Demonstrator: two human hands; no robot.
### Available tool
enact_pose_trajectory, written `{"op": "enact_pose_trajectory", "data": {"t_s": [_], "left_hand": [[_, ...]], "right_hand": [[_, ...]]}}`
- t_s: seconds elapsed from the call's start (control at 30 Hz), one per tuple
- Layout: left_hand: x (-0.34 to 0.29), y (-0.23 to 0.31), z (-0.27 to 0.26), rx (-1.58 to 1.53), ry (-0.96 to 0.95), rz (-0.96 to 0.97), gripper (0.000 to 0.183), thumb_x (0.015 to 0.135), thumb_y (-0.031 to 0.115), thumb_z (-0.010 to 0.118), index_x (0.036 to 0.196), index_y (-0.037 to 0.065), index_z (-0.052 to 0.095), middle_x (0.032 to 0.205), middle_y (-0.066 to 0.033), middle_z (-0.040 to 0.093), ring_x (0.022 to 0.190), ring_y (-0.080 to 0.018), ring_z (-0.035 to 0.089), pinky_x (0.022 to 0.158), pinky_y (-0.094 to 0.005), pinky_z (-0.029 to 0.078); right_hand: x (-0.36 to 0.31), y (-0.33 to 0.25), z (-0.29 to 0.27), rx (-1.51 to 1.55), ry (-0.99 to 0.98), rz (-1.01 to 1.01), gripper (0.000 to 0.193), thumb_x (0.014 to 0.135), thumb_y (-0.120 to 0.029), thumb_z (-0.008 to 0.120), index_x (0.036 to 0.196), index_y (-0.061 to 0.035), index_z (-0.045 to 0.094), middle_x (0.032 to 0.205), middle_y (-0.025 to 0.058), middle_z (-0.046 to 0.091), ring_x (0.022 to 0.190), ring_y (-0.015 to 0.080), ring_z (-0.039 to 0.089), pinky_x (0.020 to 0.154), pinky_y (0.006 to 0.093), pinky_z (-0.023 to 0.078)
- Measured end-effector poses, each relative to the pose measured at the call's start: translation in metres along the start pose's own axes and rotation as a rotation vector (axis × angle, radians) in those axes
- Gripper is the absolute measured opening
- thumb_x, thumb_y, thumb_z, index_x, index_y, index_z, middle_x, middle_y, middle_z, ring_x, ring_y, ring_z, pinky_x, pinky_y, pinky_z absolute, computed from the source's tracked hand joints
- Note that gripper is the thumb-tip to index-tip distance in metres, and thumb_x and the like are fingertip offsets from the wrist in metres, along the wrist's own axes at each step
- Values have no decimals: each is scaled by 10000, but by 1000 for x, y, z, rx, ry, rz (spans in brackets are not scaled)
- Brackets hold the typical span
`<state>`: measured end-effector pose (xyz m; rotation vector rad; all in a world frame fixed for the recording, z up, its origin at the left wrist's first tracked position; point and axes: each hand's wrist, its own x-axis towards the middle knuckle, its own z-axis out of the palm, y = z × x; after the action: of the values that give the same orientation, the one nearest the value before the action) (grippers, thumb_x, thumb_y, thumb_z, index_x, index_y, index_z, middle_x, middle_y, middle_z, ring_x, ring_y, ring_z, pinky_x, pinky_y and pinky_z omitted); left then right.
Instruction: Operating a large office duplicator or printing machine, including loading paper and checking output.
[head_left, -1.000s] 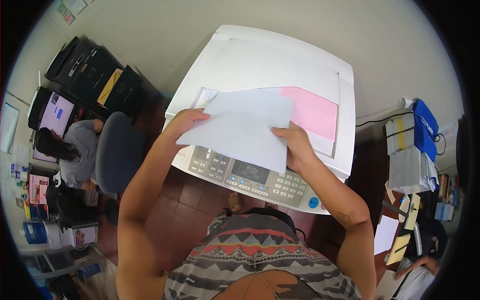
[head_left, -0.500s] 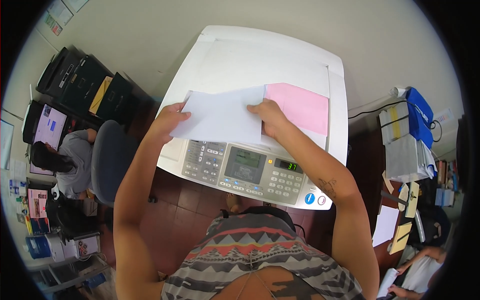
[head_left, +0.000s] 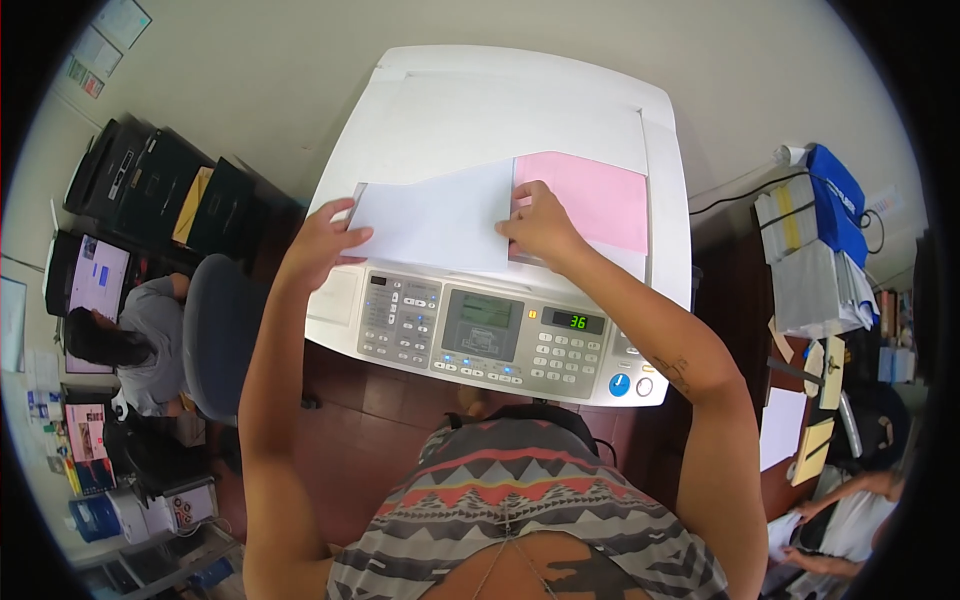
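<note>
A stack of white paper sheets (head_left: 435,220) lies over the white lid of a photocopier (head_left: 500,110), between my two hands. My left hand (head_left: 325,245) holds the left edge, its thumb reaching onto the paper and its fingers spread along the side. At the right edge, my right hand (head_left: 545,228) has its thumb tip on the white sheets, with its fingers bent above pink paper (head_left: 590,195). That pink paper rests on the lid, partly covered by my right hand. Part of each hand's grip is hidden.
The copier's control panel (head_left: 480,335), with keys and lit displays, faces me. A seated person (head_left: 145,340) is at the left beside a grey chair (head_left: 225,330). Stacked binders (head_left: 815,270) and a blue bag (head_left: 835,200) stand right; another person's hands (head_left: 800,535) hold paper lower right.
The white sheets have come down flatter onto the lid. My left hand's fingers have spread along the edge, and my right hand has shifted to the right edge. The panel display has changed.
</note>
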<state>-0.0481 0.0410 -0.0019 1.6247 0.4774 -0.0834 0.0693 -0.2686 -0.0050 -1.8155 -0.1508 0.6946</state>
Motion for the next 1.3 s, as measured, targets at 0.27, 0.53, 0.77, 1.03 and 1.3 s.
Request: {"op": "enact_pose_trajectory", "data": {"t_s": [0.27, 0.53, 0.77, 1.03, 1.3], "left_hand": [[-32, -10, 0, 383, 168, 179, 717, 769, 51, 845, 1411, 13, 530, 1197, -153, 653, 908, -230, 710, 772, -319, 598], [-38, -1, 5, 1056, 131, 533, 268, 731, 88, 859, 987, 107, 781, 1139, -36, 671, 830, -213, 700, 710, -330, 550], [-5, -4, -2, 1114, 171, 736, 133, 811, 109, 789, 942, 101, 771, 1024, -14, 691, 741, -225, 673, 709, -351, 533], [23, -2, 0, 1129, 259, 632, 201, 804, 128, 795, 997, 94, 751, 1038, -35, 694, 899, -292, 689, 785, -392, 547], [-20, -5, -5, 992, 337, 622, 258, 758, 68, 830, 998, 46, 736, 1036, -82, 714, 658, -205, 635, 665, -314, 538]], "right_hand": [[-48, 5, 5, -824, -44, -591, 463, 782, -355, 840, 1085, -43, 684, 1082, 129, 661, 937, 326, 686, 803, 422, 565], [-38, 18, 16, -869, -52, -730, 175, 815, -179, 764, 922, -49, 714, 963, 97, 682, 799, 315, 691, 695, 418, 558], [-7, 17, 19, -758, -1, -689, 71, 834, -124, 711, 826, -53, 720, 894, 112, 690, 811, 318, 690, 677, 436, 546], [6, 11, 7, -828, 37, -669, 165, 828, -183, 758, 937, -62, 729, 988, 119, 699, 899, 332, 689, 770, 443, 553], [-23, 16, -121, -1116, 36, -692, 384, 769, -207, 824, 1114, -61, 742, 1231, 103, 708, 1142, 321, 640, 994, 420, 508]]}}
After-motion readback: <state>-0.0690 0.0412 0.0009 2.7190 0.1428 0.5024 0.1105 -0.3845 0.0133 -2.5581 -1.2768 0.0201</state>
